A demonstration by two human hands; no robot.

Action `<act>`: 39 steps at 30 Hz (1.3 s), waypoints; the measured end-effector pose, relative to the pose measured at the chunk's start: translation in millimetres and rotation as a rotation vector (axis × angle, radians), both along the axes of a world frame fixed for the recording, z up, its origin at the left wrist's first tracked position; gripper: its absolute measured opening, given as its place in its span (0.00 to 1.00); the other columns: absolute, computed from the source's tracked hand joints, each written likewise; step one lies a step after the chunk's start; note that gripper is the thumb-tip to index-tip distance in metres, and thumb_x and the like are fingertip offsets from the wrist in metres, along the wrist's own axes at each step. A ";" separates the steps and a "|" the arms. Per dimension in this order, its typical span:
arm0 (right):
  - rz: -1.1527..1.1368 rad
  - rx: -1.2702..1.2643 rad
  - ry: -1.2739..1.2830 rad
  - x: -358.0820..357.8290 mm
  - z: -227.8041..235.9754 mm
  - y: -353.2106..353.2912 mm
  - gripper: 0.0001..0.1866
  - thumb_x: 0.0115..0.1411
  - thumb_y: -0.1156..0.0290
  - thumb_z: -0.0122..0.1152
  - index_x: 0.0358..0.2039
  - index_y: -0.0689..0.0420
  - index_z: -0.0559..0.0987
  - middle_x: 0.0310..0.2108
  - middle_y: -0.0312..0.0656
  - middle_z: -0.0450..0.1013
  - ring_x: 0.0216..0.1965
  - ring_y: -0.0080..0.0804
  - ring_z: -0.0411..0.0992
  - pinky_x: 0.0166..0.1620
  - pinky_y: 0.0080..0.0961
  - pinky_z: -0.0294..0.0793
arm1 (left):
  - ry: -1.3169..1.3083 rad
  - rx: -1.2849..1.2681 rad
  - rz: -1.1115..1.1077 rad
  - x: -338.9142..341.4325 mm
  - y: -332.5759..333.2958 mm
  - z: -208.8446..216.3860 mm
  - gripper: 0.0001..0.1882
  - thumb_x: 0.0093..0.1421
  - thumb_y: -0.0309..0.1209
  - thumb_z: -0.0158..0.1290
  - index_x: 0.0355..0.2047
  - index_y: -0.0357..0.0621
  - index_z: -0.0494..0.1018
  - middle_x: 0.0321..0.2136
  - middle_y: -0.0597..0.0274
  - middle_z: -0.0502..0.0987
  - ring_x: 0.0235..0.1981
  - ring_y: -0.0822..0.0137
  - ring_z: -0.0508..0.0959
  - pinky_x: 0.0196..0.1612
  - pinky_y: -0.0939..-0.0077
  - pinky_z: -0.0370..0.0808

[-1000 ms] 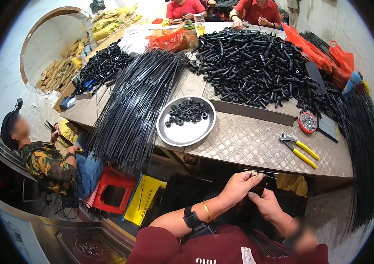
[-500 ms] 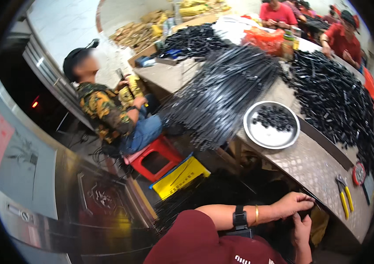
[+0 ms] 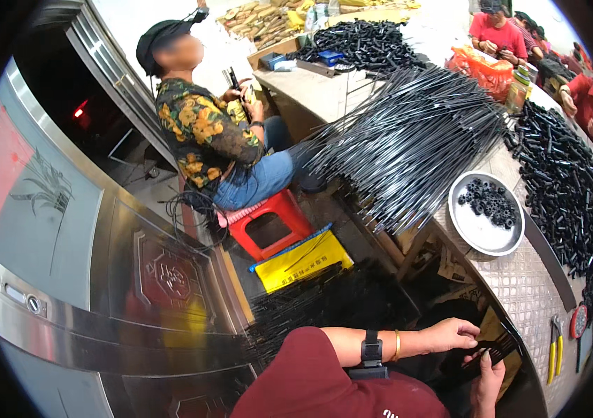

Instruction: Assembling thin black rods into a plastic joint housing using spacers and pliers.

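My left hand (image 3: 453, 335) reaches in from the lower middle, beside the table's near edge. Its fingers are slightly bent and apart, with nothing visible in them. Just below and to its right is my right hand (image 3: 488, 380), closed with the thumb raised against several thin black strips (image 3: 500, 344). These fan out over the dark space beside the table; their far ends are hard to make out. A dark band with a square device is strapped on my left wrist, next to a gold bracelet.
The table (image 3: 512, 296) bears a metal bowl (image 3: 488, 238) of small black rings, a heap of long black rods (image 3: 408, 150), short black tubes (image 3: 565, 191) and yellow-handled pliers (image 3: 555, 352). A person (image 3: 206, 132) sits on a red stool (image 3: 268, 226); others in red work farther back.
My view has swung left, so the table sits farther right. My hands have drawn slightly apart, and black strips now show at my right hand. The seated person's head is raised.
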State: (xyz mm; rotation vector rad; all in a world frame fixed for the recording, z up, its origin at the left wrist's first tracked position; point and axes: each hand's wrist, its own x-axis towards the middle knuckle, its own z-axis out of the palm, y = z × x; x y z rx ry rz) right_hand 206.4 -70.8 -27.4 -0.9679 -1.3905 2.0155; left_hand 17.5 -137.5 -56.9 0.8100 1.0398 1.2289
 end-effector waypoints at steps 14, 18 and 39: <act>0.034 -0.065 -0.181 -16.7 32.5 -6.8 0.10 0.63 0.69 0.53 0.40 0.63 0.75 0.34 0.40 0.74 0.36 0.30 0.73 0.42 0.25 0.74 | 0.084 -0.158 0.072 -18.4 -16.9 -31.2 0.19 0.59 0.34 0.53 0.48 0.34 0.70 0.36 0.61 0.77 0.34 0.73 0.75 0.41 0.76 0.72; 0.021 -0.082 -0.192 -16.8 34.1 -7.8 0.10 0.63 0.69 0.53 0.40 0.63 0.74 0.34 0.40 0.73 0.36 0.30 0.73 0.42 0.25 0.74 | 0.076 -0.217 0.064 -16.6 -14.9 -41.0 0.19 0.57 0.23 0.46 0.50 0.33 0.68 0.38 0.56 0.76 0.31 0.71 0.76 0.40 0.75 0.73; 0.015 -0.108 -0.144 -15.7 33.5 -6.3 0.09 0.63 0.72 0.53 0.40 0.63 0.73 0.34 0.40 0.71 0.35 0.29 0.71 0.47 0.32 0.75 | 0.030 -0.218 0.065 -11.0 -7.7 -68.3 0.19 0.53 0.16 0.37 0.45 0.35 0.70 0.36 0.52 0.75 0.32 0.67 0.77 0.38 0.74 0.74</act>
